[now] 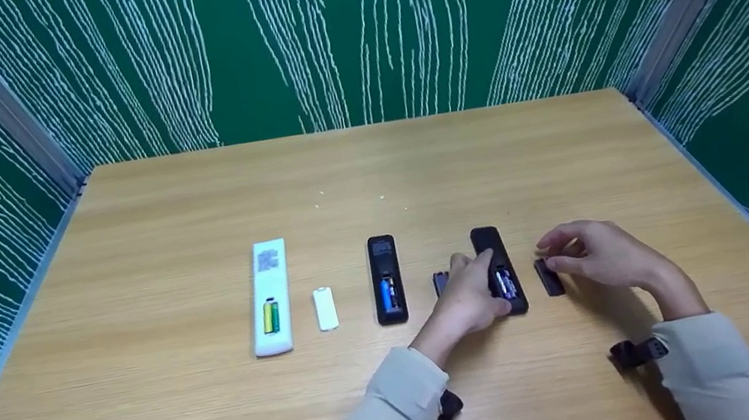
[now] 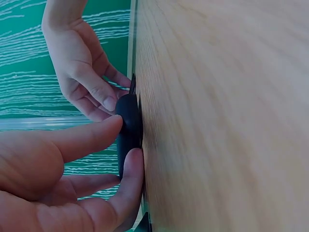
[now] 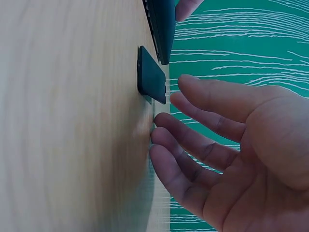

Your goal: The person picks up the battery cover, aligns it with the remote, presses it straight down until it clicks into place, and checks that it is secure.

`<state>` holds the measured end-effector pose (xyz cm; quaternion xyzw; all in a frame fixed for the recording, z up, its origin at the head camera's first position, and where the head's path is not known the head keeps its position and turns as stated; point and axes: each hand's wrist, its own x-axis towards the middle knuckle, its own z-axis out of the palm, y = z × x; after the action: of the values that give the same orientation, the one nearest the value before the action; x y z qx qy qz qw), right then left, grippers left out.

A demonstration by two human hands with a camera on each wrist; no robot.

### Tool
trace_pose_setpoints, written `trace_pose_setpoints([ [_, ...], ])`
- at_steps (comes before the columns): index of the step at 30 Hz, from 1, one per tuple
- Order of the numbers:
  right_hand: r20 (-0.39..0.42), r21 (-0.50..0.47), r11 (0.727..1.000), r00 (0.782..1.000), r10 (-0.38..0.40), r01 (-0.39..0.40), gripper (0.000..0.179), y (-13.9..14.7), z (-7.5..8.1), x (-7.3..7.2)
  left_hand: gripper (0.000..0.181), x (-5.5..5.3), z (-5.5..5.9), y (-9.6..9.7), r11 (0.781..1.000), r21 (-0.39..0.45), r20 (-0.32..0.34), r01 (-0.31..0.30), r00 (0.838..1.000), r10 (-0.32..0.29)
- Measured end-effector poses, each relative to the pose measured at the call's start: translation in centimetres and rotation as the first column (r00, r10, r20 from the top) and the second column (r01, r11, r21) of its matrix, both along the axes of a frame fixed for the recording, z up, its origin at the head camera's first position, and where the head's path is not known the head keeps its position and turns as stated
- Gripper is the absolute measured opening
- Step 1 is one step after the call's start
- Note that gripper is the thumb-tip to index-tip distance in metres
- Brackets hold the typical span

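Observation:
My left hand (image 1: 464,299) holds a black remote control (image 1: 488,239) by its sides, thumb and fingers pinching it in the left wrist view. The remote lies back up on the table, its compartment uncovered, with batteries (image 1: 506,284) showing inside. To its right lies a small black battery cover (image 1: 550,279). Close over that cover is my right hand (image 1: 606,253), its fingers loosely bent. In the right wrist view the thumb and fingertips are spread beside the cover (image 3: 151,77), with a gap between them and it.
Left of the held remote, a second black battery cover (image 1: 440,281) is partly hidden by my left hand. Further left lie another black remote (image 1: 383,258) with batteries exposed, a white cover (image 1: 325,309) and a white remote (image 1: 273,288) with yellow and green batteries. Green walls border the wooden table (image 1: 191,203).

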<state>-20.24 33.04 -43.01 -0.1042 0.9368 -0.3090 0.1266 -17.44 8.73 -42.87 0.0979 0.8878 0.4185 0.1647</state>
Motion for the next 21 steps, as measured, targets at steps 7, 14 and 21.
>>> trace_pose_setpoints([
  [7,-0.015,0.022,1.0,1.0,0.014,-0.014,0.032,0.02,-0.11,-0.04,0.089,-0.04,-0.04,0.04,1.0,-0.012,-0.01,-0.001,1.0,0.001],
  [14,-0.005,0.024,1.0,1.0,0.004,-0.004,0.031,-0.2,0.01,-0.07,0.087,-0.11,-0.14,0.0,1.0,-0.019,-0.023,0.004,1.0,-0.004],
  [21,-0.015,0.029,1.0,1.0,-0.002,0.003,0.024,-0.47,-0.13,-0.12,0.087,-0.14,-0.18,-0.03,0.999,-0.03,-0.029,0.013,0.999,-0.013],
])
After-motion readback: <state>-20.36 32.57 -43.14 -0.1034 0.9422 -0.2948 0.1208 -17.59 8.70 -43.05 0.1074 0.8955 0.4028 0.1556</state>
